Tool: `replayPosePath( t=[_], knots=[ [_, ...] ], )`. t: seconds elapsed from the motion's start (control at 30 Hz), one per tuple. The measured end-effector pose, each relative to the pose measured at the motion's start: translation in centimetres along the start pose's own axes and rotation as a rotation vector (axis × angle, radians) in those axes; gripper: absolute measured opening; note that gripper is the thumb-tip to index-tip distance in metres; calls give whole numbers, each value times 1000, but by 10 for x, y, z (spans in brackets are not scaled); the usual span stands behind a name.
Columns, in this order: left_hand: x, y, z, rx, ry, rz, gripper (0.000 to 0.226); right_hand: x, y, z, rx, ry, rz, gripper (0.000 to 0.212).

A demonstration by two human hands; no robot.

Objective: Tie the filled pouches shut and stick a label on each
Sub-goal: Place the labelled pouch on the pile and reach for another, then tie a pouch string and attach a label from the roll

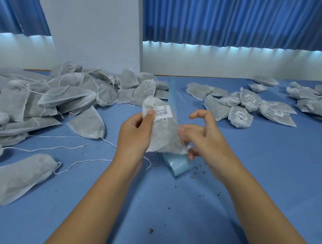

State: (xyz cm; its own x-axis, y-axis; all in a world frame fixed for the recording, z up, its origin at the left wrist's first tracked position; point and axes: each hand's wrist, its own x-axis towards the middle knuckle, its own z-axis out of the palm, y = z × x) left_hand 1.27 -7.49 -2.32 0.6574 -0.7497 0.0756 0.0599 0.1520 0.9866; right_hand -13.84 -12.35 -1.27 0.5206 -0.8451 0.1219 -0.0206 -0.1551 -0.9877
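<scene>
Unlabelled pouches (50,100) left, labelled pouches (249,106) right, held pouch (161,129) between

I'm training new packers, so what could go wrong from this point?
The label sits on wrinkled fabric, pressed only by the thumb of the left hand at one edge; it may lift. The blue backing strip stands right beside the pouch and could catch the label. Crumbs on the table might foul the next sticker.

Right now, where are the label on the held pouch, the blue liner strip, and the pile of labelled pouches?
label (162,112): head view, middle of its printed face.
blue liner strip (172,96): head view, its upright stretch.
labelled pouches (239,121): head view, front pouch of the pile.
</scene>
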Motion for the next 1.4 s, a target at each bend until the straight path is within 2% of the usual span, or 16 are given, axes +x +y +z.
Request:
replayPosePath(
  t=[0.1, 0.17, 0.3, 0.37, 0.47, 0.53, 0.63, 0.77, 0.9, 1.03, 1.2, 1.4],
  knots=[
    [5, -6, -1, 31, 49, 8, 34, -3, 1, 3, -41, -101, -93, 25],
    [10, -9, -3, 114, 50, 20, 38, -1, 1, 2, 10, -82, -127, 19],
    [28, -13, -22, 226, 85, 0, 32, 6, -1, -16, 124, -77, 19, 22],
    [38, -15, -36, 367, 140, 36, 29, 10, 2, -20, 180, 22, 44, 23],
    [49, -19, -53, 590, 169, 87, 33, 18, 5, -27, 562, 258, -49, 25],
    [53, -22, -61, 819, 184, 102, 26, 20, 8, -32, 683, 275, -81, 36],
    [56, -25, -74, 1154, 227, 65, 29, 19, 11, -29, 554, 217, -17, 36],
    [55, -23, -86, 1340, 240, -108, 44, 15, 13, -21, 355, 160, 36, 27],
    [54, -22, -88, 1362, 183, -226, 43, 13, 13, -19, 279, 139, 74, 24],
    [56, -23, -86, 1321, 168, -190, 17, 12, 12, -16, 231, 126, 88, 24],
    [53, -25, -81, 1255, 113, -160, 31, 10, 9, -13, 145, 152, 56, 22],
    [54, -21, -83, 1187, 139, -111, 34, 10, 8, -10, 54, 149, 27, 19]
  ],
)
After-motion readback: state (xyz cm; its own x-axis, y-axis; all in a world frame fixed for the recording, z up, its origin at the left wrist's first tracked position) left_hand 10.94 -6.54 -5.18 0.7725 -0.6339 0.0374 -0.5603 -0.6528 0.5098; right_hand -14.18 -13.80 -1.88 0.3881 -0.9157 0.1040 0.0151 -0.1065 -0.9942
